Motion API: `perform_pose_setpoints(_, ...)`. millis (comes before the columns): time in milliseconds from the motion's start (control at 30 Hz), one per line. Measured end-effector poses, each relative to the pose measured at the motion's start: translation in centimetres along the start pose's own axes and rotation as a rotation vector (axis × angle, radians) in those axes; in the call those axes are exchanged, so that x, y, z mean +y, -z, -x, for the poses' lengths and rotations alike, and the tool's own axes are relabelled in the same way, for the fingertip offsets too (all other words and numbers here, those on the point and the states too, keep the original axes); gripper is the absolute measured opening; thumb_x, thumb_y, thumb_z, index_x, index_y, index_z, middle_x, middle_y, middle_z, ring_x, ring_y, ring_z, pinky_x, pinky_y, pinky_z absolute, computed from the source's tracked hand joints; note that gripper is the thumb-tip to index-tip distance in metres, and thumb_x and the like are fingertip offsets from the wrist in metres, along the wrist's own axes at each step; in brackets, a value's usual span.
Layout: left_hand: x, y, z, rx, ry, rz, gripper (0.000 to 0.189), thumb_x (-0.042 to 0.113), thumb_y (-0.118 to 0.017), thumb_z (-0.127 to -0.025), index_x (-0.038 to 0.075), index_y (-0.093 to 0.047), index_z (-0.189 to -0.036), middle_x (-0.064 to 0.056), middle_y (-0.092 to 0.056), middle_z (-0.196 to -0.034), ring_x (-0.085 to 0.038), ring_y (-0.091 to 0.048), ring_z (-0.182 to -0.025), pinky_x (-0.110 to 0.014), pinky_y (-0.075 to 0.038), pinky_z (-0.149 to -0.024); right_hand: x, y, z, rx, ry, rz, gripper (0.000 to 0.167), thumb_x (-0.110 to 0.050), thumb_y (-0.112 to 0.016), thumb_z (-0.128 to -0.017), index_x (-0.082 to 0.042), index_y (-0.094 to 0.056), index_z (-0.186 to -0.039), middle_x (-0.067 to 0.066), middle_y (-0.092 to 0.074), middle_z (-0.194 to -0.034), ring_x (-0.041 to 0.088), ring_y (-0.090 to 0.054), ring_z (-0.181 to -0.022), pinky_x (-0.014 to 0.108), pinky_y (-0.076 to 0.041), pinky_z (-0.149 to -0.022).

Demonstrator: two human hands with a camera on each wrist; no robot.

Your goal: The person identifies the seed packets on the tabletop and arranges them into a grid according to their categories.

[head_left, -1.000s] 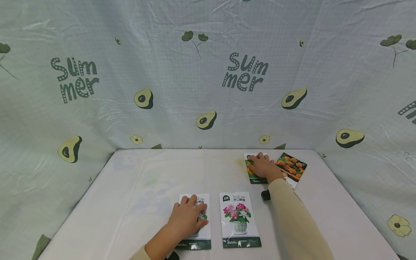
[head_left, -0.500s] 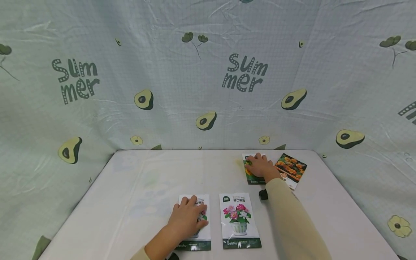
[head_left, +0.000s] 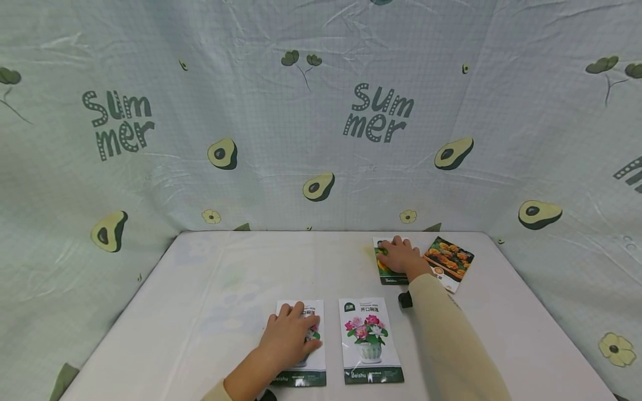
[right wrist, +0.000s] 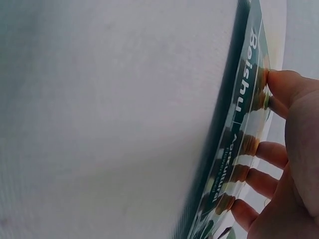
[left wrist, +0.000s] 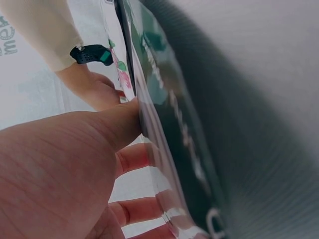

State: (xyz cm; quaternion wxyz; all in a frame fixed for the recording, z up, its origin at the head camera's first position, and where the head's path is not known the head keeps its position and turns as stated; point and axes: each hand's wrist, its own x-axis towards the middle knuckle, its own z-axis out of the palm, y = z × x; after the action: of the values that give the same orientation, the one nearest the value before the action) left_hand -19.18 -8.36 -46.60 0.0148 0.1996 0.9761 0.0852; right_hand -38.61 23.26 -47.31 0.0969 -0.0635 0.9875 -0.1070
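Observation:
My left hand (head_left: pixel 286 337) rests on a white seed packet (head_left: pixel 315 363) at the near middle of the table, hiding most of its flower picture. In the left wrist view its fingertips press on the glossy face of that packet (left wrist: pixel 167 134). Farther back on the right, my right hand (head_left: pixel 403 257) lies with spread fingertips on a green-and-white seed packet (head_left: pixel 387 275) with a yellow flower. The right wrist view shows the thumb and fingers touching this packet's shiny surface (right wrist: pixel 239 119). Both packets lie flat.
A seed packet with pink flowers in a pot (head_left: pixel 369 342) lies just right of the left hand's packet. Beside the right hand, a tilted packet with orange flowers (head_left: pixel 450 259) is partly covered by the sleeve. A printed curtain (head_left: pixel 261 111) hangs behind the white table (head_left: pixel 225 317).
My right hand has slid slightly left, and the packet under it has shifted left too, widening the gap to the orange-flower packet. The left hand stays in place.

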Motion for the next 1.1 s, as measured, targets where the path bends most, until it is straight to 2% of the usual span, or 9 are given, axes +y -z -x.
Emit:
perform_pose_setpoints(500,0.0,0.0,0.0,0.001,-0.002,-0.003,0.046,0.050,-0.076,-0.088,0.026,-0.070,-0.127,-0.007,-0.056,-0.120,-0.030,-0.051,-0.109,-0.050,-0.044,-0.079,-0.7,0.2,0.0,0.008,0.001,0.013,0.054,-0.046,-0.046,-0.107,-0.019,-0.045,-0.154,0.022,-0.038,-0.153,0.046,-0.035,-0.139,0.070,-0.028,-0.112)
perform_pose_setpoints(1100,-0.1,-0.1,-0.1,-0.002,0.001,0.003,0.046,0.050,-0.076,-0.088,0.026,-0.070,-0.126,-0.007,-0.057,-0.120,-0.030,-0.051,-0.108,-0.050,-0.044,-0.078,-1.1,0.0,-0.6,-0.020,-0.028,-0.016,0.056,-0.047,-0.046,-0.107,-0.022,-0.042,-0.157,0.020,-0.035,-0.156,0.045,-0.032,-0.142,0.070,-0.024,-0.115)
